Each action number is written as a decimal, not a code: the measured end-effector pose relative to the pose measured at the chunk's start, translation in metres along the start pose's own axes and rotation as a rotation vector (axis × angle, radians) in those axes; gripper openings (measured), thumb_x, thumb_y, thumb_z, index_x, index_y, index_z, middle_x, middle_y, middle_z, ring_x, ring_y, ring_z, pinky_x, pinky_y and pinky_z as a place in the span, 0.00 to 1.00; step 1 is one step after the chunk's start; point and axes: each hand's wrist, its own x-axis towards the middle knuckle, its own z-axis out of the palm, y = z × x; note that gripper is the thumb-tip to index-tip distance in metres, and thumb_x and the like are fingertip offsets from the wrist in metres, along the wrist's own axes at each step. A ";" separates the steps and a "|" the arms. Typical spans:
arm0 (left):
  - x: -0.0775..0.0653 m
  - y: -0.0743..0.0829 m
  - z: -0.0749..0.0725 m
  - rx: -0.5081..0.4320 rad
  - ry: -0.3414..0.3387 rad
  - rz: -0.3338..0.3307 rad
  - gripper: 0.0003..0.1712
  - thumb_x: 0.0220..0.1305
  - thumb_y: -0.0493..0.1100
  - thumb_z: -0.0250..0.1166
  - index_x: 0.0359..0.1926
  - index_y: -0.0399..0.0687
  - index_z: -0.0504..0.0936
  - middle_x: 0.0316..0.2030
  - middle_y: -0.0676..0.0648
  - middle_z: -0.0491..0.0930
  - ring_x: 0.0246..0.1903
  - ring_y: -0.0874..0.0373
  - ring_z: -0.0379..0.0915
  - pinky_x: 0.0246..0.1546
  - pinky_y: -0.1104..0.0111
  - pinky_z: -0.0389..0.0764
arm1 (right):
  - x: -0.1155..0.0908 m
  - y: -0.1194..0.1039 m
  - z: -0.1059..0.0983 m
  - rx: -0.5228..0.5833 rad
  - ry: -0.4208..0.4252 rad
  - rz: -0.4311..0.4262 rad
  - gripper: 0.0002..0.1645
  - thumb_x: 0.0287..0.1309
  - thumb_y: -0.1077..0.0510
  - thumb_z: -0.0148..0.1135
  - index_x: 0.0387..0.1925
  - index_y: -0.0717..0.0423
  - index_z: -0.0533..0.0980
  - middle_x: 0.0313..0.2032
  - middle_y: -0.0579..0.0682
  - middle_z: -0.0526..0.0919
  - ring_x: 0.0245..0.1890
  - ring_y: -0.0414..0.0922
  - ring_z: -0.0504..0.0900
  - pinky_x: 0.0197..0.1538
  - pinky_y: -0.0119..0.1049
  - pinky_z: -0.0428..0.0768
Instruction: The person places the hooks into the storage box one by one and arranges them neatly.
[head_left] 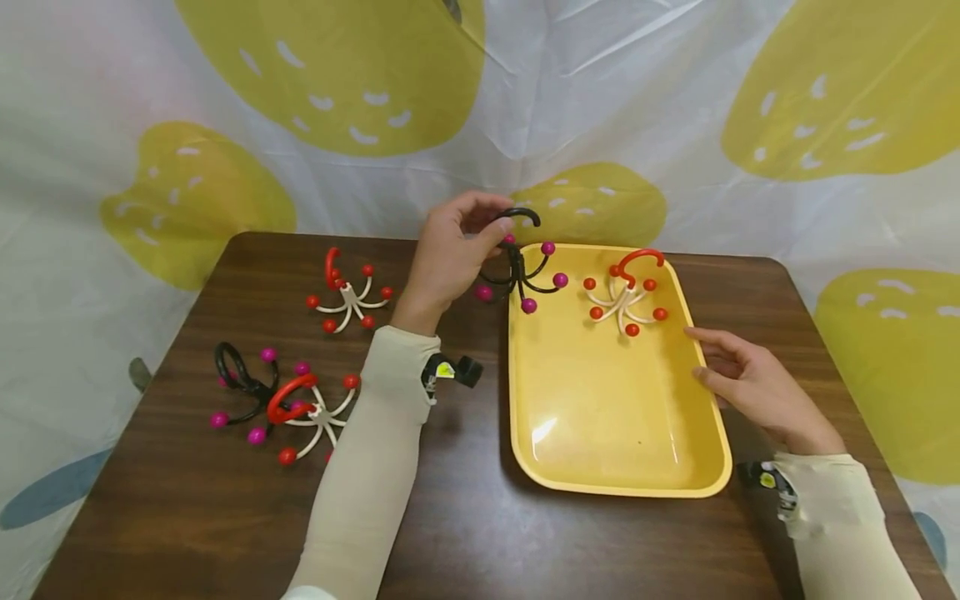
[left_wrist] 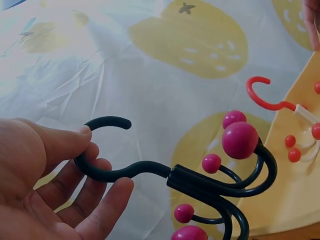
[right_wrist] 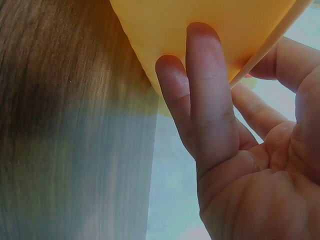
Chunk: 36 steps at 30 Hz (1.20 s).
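Note:
My left hand (head_left: 448,254) grips a black multi-arm hook hanger (left_wrist: 200,182) by its curved hook, thumb on one side and fingers on the other. Its magenta ball tips hang over the left rim of a yellow tray (head_left: 600,450). Inside the tray's far end lies a white hanger (head_left: 624,302) with a red hook and red balls. At the tray's right side, my right hand (head_left: 772,392) holds the rim, with the thumb over the edge and fingers against the outer wall (right_wrist: 240,25).
Left of the tray, another red-and-white hanger (head_left: 348,298) lies on the brown table (head_left: 187,508). Nearer, a black-and-magenta hanger (head_left: 258,392) touches or overlaps a red-and-white one (head_left: 321,415), partly hidden by my left sleeve. Behind hangs a lemon-patterned sheet (head_left: 540,100).

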 end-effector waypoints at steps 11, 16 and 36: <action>0.008 -0.004 0.028 -0.050 -0.085 -0.005 0.14 0.72 0.34 0.69 0.56 0.39 0.86 0.46 0.42 0.86 0.46 0.41 0.85 0.45 0.61 0.90 | -0.001 -0.002 0.000 0.006 -0.013 -0.007 0.36 0.76 0.62 0.60 0.79 0.62 0.61 0.64 0.71 0.75 0.46 0.31 0.87 0.40 0.42 0.91; 0.012 -0.006 0.042 -0.045 -0.121 -0.002 0.13 0.72 0.35 0.69 0.56 0.40 0.87 0.45 0.42 0.86 0.44 0.49 0.84 0.47 0.57 0.91 | -0.001 -0.002 0.000 0.011 -0.020 -0.020 0.36 0.76 0.62 0.60 0.79 0.62 0.60 0.64 0.72 0.75 0.46 0.32 0.87 0.40 0.43 0.91; 0.018 -0.026 0.066 0.194 -0.219 -0.005 0.09 0.73 0.39 0.69 0.51 0.45 0.88 0.46 0.48 0.89 0.44 0.58 0.86 0.46 0.72 0.85 | -0.002 -0.002 0.000 -0.005 -0.019 -0.015 0.37 0.76 0.61 0.60 0.80 0.61 0.60 0.66 0.72 0.75 0.47 0.29 0.86 0.41 0.40 0.91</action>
